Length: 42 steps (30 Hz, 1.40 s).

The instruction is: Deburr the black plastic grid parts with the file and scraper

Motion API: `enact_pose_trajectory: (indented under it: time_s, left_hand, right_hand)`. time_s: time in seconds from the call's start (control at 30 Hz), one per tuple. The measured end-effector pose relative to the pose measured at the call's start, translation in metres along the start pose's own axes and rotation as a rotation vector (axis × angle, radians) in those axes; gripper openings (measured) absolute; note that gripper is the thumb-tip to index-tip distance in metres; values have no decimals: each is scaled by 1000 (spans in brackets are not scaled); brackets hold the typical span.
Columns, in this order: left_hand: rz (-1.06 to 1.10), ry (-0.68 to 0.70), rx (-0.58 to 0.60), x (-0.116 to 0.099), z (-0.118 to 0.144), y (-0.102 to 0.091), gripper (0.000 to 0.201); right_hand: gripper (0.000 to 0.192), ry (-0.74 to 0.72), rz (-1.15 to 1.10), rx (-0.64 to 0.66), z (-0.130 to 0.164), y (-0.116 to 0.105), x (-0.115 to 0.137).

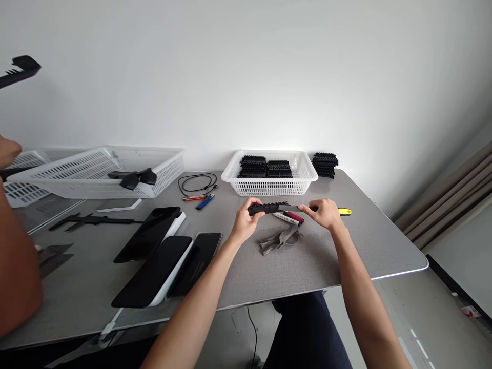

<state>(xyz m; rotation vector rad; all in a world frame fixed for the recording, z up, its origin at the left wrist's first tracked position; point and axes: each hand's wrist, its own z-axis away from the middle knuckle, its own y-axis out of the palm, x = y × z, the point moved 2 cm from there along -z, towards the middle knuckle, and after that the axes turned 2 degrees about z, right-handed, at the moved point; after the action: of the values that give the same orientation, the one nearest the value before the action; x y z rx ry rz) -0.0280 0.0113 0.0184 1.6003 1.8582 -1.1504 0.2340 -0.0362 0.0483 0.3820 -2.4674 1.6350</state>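
Observation:
My left hand (pixel 244 224) is closed around the left end of a black ridged plastic piece (pixel 265 208), which lies level above the table. My right hand (pixel 325 213) grips a flat-bladed hand tool (pixel 291 208) with a black handle and yellow end. Its grey blade rests against the right part of the piece. Whether it is a file or a scraper, I cannot tell. Below the tool lie a white marker (pixel 286 219) and a dark red marker (pixel 294 217). A crumpled grey cloth (pixel 280 241) is just in front of them.
Behind my hands, a white basket (pixel 269 190) holds several similar black pieces; a stack (pixel 325 165) stands beside it. To the left are phones (pixel 154 271), a cable (pixel 198 177), a blue lighter-like object (pixel 205 201) and another basket (pixel 169 177). A co-worker's arm (pixel 17 261) reaches in.

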Motion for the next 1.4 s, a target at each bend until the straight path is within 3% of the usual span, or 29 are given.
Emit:
enact_pose_trajectory:
  time_s: [0.23, 0.33, 0.47, 0.73, 1.1, 1.23, 1.33, 1.4]
  left_hand:
    - [10, -2, 28, -1, -1, 0, 16]
    - [18, -9, -4, 0, -1, 0, 19]
    - [-15, -17, 68, -1, 3, 6, 18]
    - [-10, -39, 169, -3, 13, 24, 25]
    - [153, -121, 134, 9, 10, 24, 36]
    - [208, -167, 130, 13, 8, 24, 39]
    - [239, -182, 97, 15, 7, 24, 40]
    - [273, -195, 76, 17, 7, 24, 40]
  right_hand:
    - [70, 14, -92, 32, 0, -1, -4]
    - [68, 31, -248, 3, -1, -3, -6]
    - [63, 48, -486, -61, -2, 0, 1]
    - [44, 66, -684, 142, -1, 15, 23]
    - [31, 24, -790, 226, -3, 20, 19]
    - [37, 82, -783, 76, -3, 15, 17]
    - [43, 180, -655, -109, -3, 11, 11]
    - [45, 216, -568, -164, -3, 11, 7]
